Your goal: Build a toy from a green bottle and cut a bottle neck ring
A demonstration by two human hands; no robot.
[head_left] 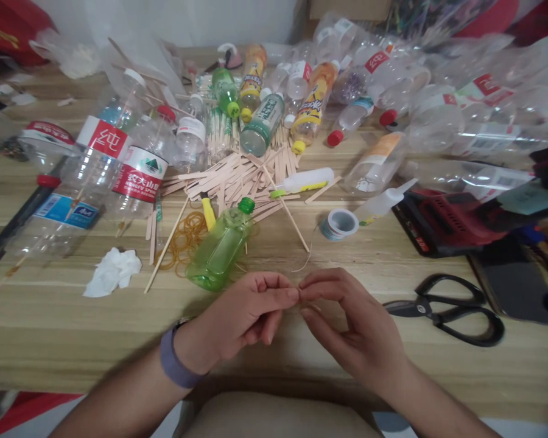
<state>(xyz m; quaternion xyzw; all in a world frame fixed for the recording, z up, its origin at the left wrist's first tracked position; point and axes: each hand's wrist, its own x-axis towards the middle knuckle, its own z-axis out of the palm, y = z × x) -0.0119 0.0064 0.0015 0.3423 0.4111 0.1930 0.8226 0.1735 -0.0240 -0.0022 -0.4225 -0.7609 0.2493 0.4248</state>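
Observation:
My left hand (251, 313), with a purple band at the wrist, is closed in a pinch, thumb on forefinger, on something too small to make out. The fingertips of my right hand (356, 322) touch it from the right; its thumb and fingers are parted, with a faint thin strand between them. Just beyond my left hand a green bottle (219, 246) lies on its side. Behind my right hand stands a roll of thread (340, 224), a thin line trailing from it. Black scissors (456, 310) lie right of my right hand.
Wooden sticks (242, 176) are heaped mid-table, with rubber bands (187, 237) and a yellow-handled tool (207, 211) nearby. Plastic bottles (137, 173) crowd the left and back. Two glue bottles (305, 180), crumpled tissue (112, 272) and a red-black case (442, 222) lie around.

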